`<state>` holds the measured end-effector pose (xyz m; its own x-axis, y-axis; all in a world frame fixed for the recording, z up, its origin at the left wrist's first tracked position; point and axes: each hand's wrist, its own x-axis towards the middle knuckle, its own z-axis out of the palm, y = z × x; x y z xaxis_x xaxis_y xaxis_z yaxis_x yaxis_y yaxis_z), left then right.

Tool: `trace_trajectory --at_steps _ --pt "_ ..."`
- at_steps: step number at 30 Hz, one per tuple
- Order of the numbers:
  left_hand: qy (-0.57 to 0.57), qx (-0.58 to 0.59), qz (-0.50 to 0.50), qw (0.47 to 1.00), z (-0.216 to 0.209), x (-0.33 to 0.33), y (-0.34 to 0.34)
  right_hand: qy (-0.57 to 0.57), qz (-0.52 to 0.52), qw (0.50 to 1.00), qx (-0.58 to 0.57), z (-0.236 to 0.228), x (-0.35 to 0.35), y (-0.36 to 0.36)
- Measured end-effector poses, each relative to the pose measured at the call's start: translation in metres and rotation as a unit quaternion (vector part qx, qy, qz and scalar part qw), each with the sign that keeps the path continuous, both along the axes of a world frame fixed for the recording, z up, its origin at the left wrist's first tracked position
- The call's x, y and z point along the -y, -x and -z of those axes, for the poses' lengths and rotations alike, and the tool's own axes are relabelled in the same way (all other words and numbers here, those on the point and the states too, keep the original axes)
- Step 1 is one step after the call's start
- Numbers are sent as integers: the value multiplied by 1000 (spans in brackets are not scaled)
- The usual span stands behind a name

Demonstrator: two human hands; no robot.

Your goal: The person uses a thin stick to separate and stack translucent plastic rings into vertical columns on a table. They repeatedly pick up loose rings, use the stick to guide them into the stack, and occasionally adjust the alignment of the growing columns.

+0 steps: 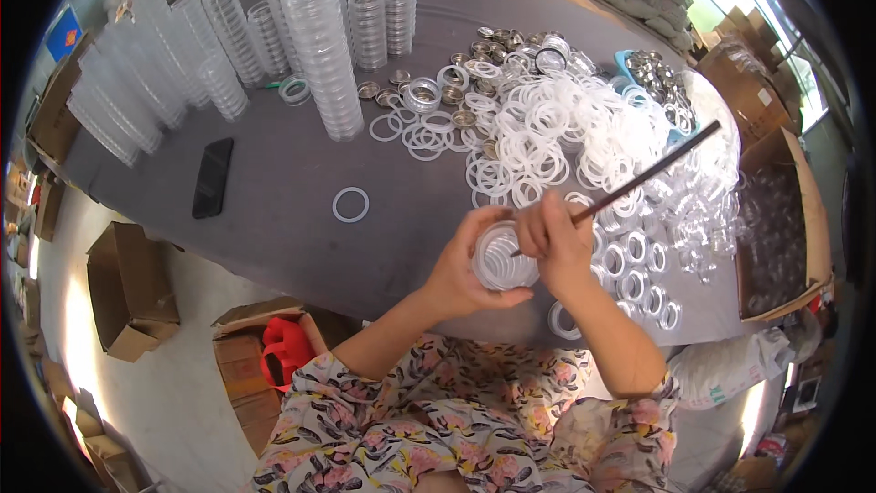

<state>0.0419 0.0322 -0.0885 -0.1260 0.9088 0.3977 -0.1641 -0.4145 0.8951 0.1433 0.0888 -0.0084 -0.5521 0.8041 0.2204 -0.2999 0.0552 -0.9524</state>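
Your floral garment [383,434] lies nearest; beyond, your left grip [461,265] is clamped around a clear cup [498,280], your right grip [558,242] on a dark stick [652,171]. Heaped white rings [538,128] crowd the bench [283,219] close by; clear stacks [319,55] stand farther left.

I wear a loose garment [429,452], pale ground, printed all over with pink-peach blossoms, near-black leaf strokes and small mustard-yellow touches. My left sleeve [321,394] and right sleeve [641,438] carry the same print; both are wide, ending around the elbow. Forearms [388,342] bare; left hand [459,267] and right hand [558,248] likewise.
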Motion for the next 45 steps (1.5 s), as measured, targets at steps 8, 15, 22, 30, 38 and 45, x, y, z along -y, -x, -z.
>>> trace_trajectory --at_steps 8,15,22,30,38,45 --pt "1 -20 -21 1000 1 3 1 182 -28 983 -6 -33 13 5" --pt "-12 -16 -9 1000 2 0 -2 155 -38 978 -134 -13 -6 27" --pt "-16 -3 3 1000 6 0 -2 119 -79 970 -198 -3 -9 18" --pt "-8 -59 -20 998 7 0 -2 159 27 977 -141 -30 -4 18" --pt "-122 -148 -99 976 -4 1 11 119 0 991 -68 -38 2 -15" --pt "-146 -164 -23 975 3 0 16 232 -31 966 -113 -17 7 -11"
